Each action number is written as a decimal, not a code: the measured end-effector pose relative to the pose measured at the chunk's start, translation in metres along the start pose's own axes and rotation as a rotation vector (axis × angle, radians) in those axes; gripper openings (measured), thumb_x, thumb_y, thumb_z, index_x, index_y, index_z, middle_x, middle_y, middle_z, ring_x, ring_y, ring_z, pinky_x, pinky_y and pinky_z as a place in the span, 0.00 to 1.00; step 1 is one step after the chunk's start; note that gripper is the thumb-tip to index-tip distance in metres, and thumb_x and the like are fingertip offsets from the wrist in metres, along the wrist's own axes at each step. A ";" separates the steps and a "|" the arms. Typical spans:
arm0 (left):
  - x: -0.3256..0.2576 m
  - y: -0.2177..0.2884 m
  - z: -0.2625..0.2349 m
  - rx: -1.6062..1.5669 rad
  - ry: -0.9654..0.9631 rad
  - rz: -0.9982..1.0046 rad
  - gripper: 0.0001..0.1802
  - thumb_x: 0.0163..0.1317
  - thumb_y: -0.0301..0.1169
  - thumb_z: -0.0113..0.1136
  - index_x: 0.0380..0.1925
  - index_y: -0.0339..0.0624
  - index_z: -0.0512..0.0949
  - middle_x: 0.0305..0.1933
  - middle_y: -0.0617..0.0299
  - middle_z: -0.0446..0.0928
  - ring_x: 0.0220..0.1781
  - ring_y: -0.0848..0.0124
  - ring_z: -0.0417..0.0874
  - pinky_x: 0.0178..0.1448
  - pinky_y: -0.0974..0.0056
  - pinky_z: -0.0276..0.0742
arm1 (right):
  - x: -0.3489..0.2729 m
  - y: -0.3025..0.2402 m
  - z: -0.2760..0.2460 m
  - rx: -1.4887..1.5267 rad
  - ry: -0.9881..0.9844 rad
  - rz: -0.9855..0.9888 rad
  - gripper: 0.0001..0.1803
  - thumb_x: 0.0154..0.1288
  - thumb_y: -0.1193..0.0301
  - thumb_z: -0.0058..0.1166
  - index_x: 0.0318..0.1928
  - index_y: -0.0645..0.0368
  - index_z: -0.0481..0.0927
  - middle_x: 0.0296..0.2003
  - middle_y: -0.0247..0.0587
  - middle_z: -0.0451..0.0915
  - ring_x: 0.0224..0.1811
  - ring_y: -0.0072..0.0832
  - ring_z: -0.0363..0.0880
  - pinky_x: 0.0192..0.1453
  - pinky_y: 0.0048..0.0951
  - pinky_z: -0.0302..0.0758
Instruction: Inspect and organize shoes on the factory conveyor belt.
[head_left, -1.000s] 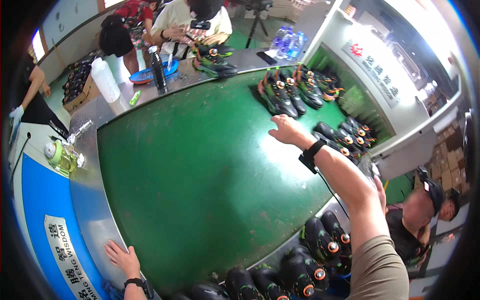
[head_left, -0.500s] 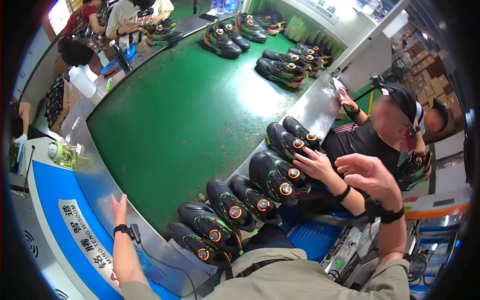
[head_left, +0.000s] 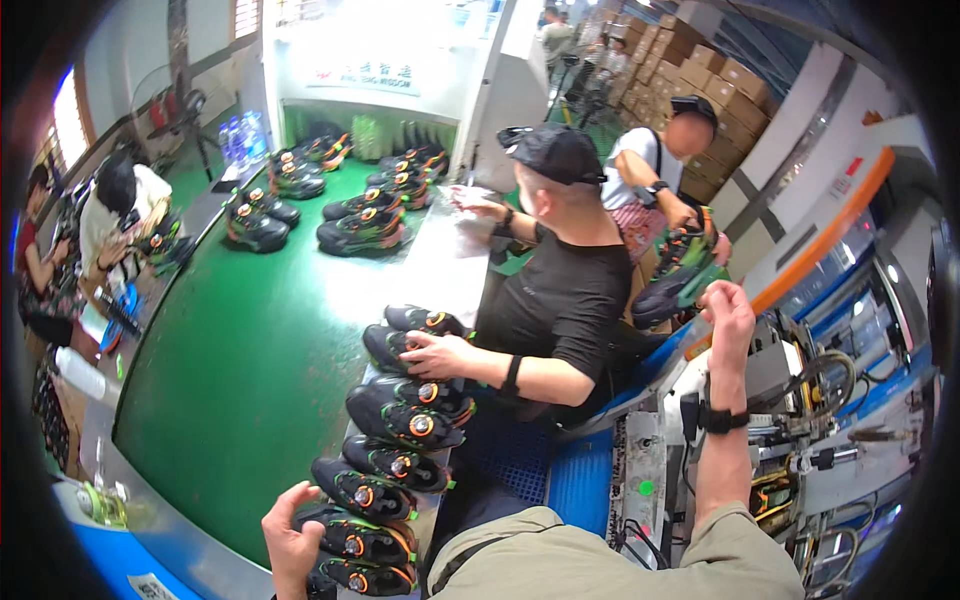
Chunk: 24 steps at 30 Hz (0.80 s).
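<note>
My left hand (head_left: 292,538), fingers curved and apart, is beside the nearest black shoes (head_left: 355,535) in a row along the metal ledge. It holds nothing. My right hand (head_left: 731,312) is raised at the right with half-bent fingers. It is close to a pair of black shoes with orange and green trim (head_left: 672,268), which a person in a white top (head_left: 637,150) holds out. Whether my fingertips touch them is hard to see. A co-worker in a black shirt (head_left: 565,300) rests a hand (head_left: 437,355) on the row's far shoes.
The green worktop (head_left: 220,370) carries more shoes (head_left: 365,215) at its far end. A blue crate (head_left: 580,485) and machinery with hoses (head_left: 830,460) stand at my right. Stacked cartons (head_left: 690,75) are behind the co-workers. Other people sit along the left side.
The view has swung right. My left hand has come from the metal edge to the near shoes. My right hand has reached out toward the shoes held by the person in white.
</note>
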<state>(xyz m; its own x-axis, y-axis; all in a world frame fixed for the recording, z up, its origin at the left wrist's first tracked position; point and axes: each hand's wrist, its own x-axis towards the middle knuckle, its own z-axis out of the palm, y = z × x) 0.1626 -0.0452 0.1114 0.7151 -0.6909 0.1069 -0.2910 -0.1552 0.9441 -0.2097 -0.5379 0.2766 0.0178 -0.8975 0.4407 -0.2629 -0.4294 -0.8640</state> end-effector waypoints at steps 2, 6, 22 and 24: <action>0.023 0.048 0.023 0.043 -0.138 0.089 0.30 0.47 0.33 0.68 0.53 0.31 0.80 0.48 0.50 0.86 0.52 0.59 0.87 0.60 0.59 0.79 | 0.038 0.030 -0.027 -0.046 0.281 0.036 0.17 0.69 0.59 0.60 0.51 0.55 0.78 0.42 0.28 0.80 0.37 0.13 0.71 0.38 0.20 0.65; 0.073 0.122 0.088 0.029 -0.461 0.293 0.32 0.45 0.28 0.70 0.55 0.35 0.79 0.51 0.50 0.85 0.53 0.56 0.87 0.59 0.59 0.81 | 0.095 0.111 -0.049 0.209 0.464 0.486 0.32 0.64 0.42 0.59 0.55 0.53 0.76 0.43 0.35 0.80 0.44 0.29 0.75 0.53 0.34 0.71; 0.212 0.247 0.546 0.076 -0.647 0.480 0.68 0.41 0.43 0.77 0.78 0.41 0.44 0.74 0.25 0.49 0.76 0.31 0.54 0.77 0.44 0.59 | 0.118 0.276 -0.039 1.124 -0.030 0.621 0.43 0.65 0.33 0.50 0.70 0.49 0.68 0.64 0.41 0.74 0.66 0.43 0.72 0.72 0.45 0.66; 0.219 0.244 0.546 0.081 -0.559 0.484 0.68 0.39 0.43 0.77 0.78 0.44 0.44 0.72 0.22 0.51 0.73 0.27 0.57 0.74 0.40 0.63 | 0.117 0.247 -0.026 1.105 -0.005 0.629 0.48 0.63 0.29 0.47 0.72 0.49 0.66 0.65 0.41 0.73 0.66 0.43 0.72 0.69 0.48 0.70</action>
<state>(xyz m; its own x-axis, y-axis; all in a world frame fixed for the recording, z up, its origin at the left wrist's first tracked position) -0.0988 -0.6200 0.1949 0.0717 -0.9481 0.3097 -0.5531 0.2206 0.8034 -0.2973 -0.7458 0.1211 0.1872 -0.9754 -0.1168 0.7135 0.2167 -0.6663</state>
